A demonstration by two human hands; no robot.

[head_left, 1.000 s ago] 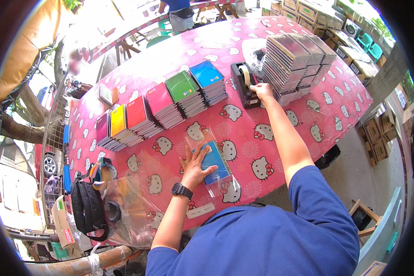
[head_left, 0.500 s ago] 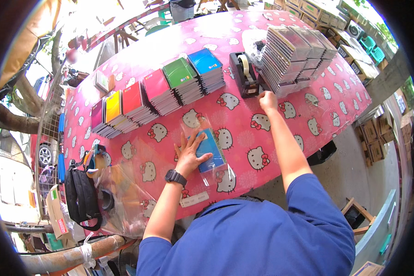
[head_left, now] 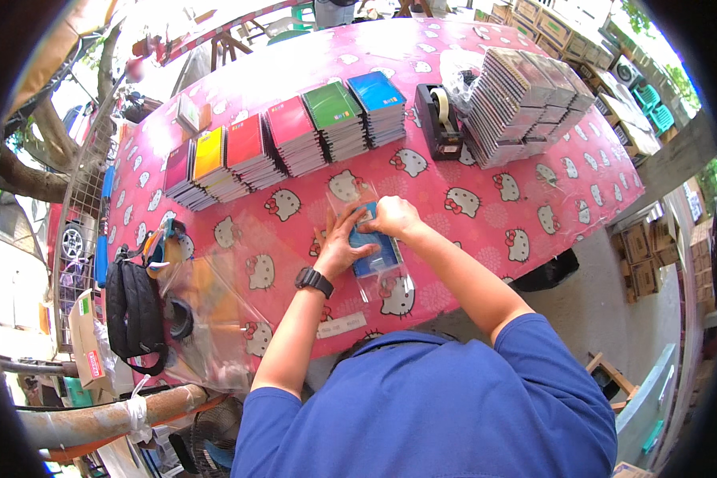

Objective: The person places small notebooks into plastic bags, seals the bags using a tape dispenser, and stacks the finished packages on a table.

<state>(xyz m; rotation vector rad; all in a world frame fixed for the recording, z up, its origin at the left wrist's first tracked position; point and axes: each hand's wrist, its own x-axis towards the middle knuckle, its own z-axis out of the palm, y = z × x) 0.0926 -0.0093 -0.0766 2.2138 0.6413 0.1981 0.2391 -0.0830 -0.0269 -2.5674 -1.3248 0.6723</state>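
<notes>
A blue notebook (head_left: 377,255) in a clear plastic sleeve lies on the pink patterned tablecloth in front of me. My left hand (head_left: 344,244), with a dark watch (head_left: 314,281) on its wrist, presses on the notebook's left side, fingers spread. Over the notebook's upper part is my right hand (head_left: 396,217), its fingers pinched together; what they hold, if anything, is hidden. A black tape dispenser (head_left: 438,127) with a pale roll stands farther off to the right.
Notebook stacks run across the table, blue (head_left: 377,94) and green (head_left: 332,107) among them. Wrapped notebooks (head_left: 518,107) are piled at the right. Loose clear plastic (head_left: 223,311) and a black backpack (head_left: 135,311) are at left; a white strip (head_left: 342,325) lies near the front edge.
My right hand has come from beside the tape dispenser, left and nearer, to the notebook's top. My left hand stays on the notebook. The whole view has shifted slightly.
</notes>
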